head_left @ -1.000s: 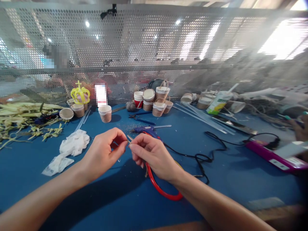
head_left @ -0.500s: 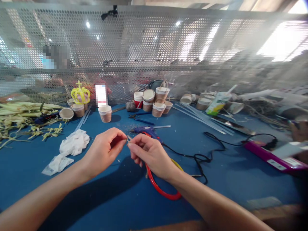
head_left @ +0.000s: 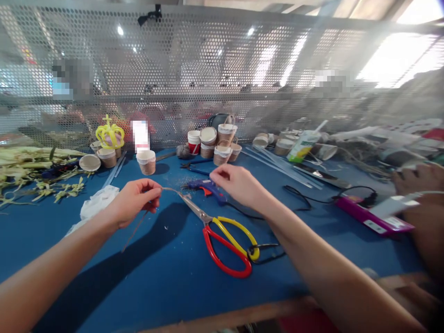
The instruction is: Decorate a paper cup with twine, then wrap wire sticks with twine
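Observation:
My left hand (head_left: 136, 201) is closed in a pinch on a thin piece of twine (head_left: 132, 235). One end of the twine hangs below my fingers; the other reaches toward the scissors' tips. The scissors (head_left: 227, 262), with one red and one yellow handle, lie on the blue table between my hands. My right hand (head_left: 240, 184) is raised over a blue hot glue gun (head_left: 215, 193), thumb and fingers pinched together. Whatever may be between those fingertips is too small to make out.
A small pot (head_left: 146, 163) stands beyond my left hand, and stacked pots (head_left: 224, 155) stand at the back. Crumpled white plastic (head_left: 93, 207) lies left. Clear glue sticks (head_left: 277, 166) and a purple power strip (head_left: 374, 217) are right, near another person's hand (head_left: 412, 182).
My hands, together before, have parted: the left moved slightly left with the twine, the right went up and right. The scissors now show fully. The view has shifted a little right.

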### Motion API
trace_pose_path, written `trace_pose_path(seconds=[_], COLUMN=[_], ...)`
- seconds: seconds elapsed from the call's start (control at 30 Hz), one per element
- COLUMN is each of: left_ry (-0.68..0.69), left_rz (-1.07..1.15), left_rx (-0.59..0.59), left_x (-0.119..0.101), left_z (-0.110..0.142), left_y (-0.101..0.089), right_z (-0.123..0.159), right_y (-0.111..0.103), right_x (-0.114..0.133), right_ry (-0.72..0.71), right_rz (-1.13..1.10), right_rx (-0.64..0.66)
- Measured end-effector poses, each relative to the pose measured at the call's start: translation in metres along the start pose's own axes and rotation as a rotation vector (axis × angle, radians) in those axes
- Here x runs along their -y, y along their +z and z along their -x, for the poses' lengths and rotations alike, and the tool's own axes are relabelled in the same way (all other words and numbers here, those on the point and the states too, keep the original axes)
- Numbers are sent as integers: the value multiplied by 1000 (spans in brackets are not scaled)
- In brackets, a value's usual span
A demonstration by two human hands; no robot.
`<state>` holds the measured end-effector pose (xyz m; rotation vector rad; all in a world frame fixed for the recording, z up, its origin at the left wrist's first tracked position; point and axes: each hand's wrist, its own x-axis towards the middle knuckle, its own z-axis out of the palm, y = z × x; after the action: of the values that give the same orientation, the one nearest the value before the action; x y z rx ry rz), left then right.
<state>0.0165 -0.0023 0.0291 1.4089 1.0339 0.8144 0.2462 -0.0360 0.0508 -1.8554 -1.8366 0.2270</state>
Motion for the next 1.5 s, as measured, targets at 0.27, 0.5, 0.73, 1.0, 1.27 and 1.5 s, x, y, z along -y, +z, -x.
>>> trace_pose_path(seconds=[0.27, 0.5, 0.73, 1.0, 1.27, 1.5], left_ry=[-98, -28, 159, 256, 241, 168], left_rz=[205, 206, 459, 577, 601, 579], left_rx=[7, -30, -373, -489, -485, -393], left_x=[19, 18, 14, 11, 13, 11], left_z=[11, 15, -1, -10, -13, -6], left_y=[7, 10, -16, -37, -36, -20], right_z=[56, 60, 59, 51, 44, 36], right_y=[19, 26, 38, 30, 25, 24], right_x=[4, -4, -9, 11, 3, 13], right_ry=[-88, -70, 111, 387, 232, 159], right_rz=[439, 384, 136, -767, -1248, -1264], right_rx=[462, 453, 291, 489, 379, 457])
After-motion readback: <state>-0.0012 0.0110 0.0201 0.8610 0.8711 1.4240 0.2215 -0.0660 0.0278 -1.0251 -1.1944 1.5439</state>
